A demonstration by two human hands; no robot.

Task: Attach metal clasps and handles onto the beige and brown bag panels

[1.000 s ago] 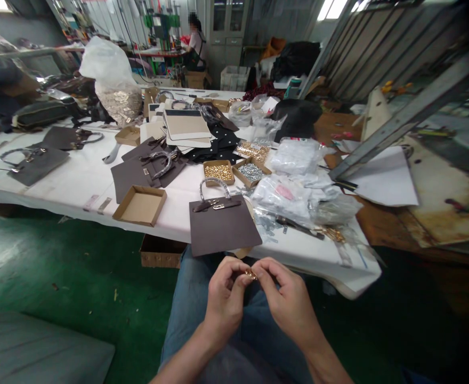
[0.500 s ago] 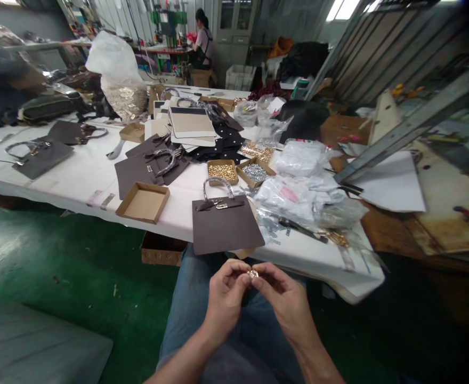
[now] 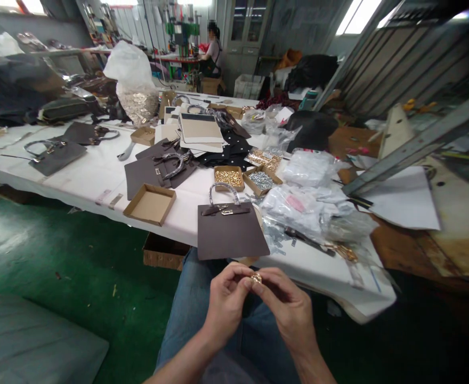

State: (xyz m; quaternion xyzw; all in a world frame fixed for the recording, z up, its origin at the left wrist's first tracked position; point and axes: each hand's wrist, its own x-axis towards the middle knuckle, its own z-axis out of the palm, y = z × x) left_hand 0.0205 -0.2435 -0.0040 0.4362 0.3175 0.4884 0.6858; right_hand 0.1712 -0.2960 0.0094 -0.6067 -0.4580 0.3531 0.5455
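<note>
Between my fingertips, above my lap, is a small shiny gold-coloured metal fitting (image 3: 256, 278); its exact kind is too small to tell. My left hand (image 3: 228, 298) pinches it from the left, and my right hand (image 3: 286, 301) pinches it from the right. Just beyond my hands, a dark brown handbag panel (image 3: 232, 234) lies at the table's front edge. It carries a wrapped handle (image 3: 223, 185) and a metal clasp (image 3: 227, 212). Behind it are a small box of gold-coloured fittings (image 3: 228, 178) and a box of silver-coloured pieces (image 3: 260, 180).
A shallow cardboard tray (image 3: 150, 204) sits left of the panel on the white-covered table (image 3: 98, 176). More bag panels (image 3: 158, 169) lie behind it. Plastic bags (image 3: 298, 205) and a dark-handled tool (image 3: 306, 240) are on the right. A metal post (image 3: 410, 144) slants at right. A person (image 3: 212, 53) sits far back.
The view has shifted slightly, so the table's contents appear further right and a little lower. Both hands still pinch the metal fitting, which looks slightly turned.
</note>
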